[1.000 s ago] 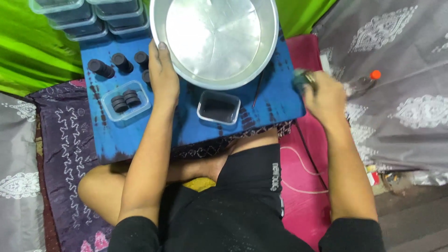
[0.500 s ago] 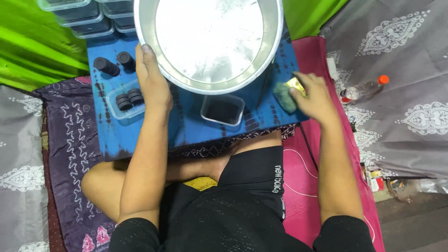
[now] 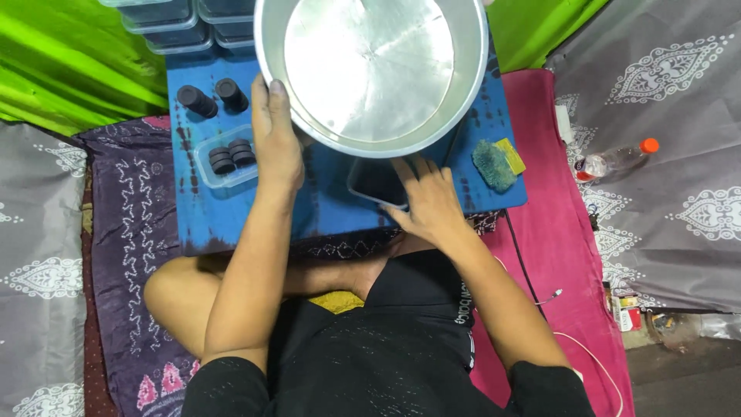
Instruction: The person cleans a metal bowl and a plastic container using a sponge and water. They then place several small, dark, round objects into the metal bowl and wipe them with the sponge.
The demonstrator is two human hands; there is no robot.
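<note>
Pan [image 3: 370,73]: round, shiny aluminium, shallow wall, far centre above blue table [image 3: 324,208]; top rim cut off by frame. Left hand [image 3: 276,143] clamps pan's left rim, thumb over edge. Right hand [image 3: 428,201] spread flat, fingers on clear plastic tub [image 3: 376,181], tub partly hidden under pan. Left: second tub [image 3: 224,158] with black discs, two black stacks [image 3: 212,98] beyond. Right: fuzzy green sponge [image 3: 494,164]. Bottle [image 3: 615,161] on grey cloth.

Pan [image 3: 370,73] on table [image 3: 324,208]; sponge [image 3: 494,164] right, tub [image 3: 224,158] left.
</note>
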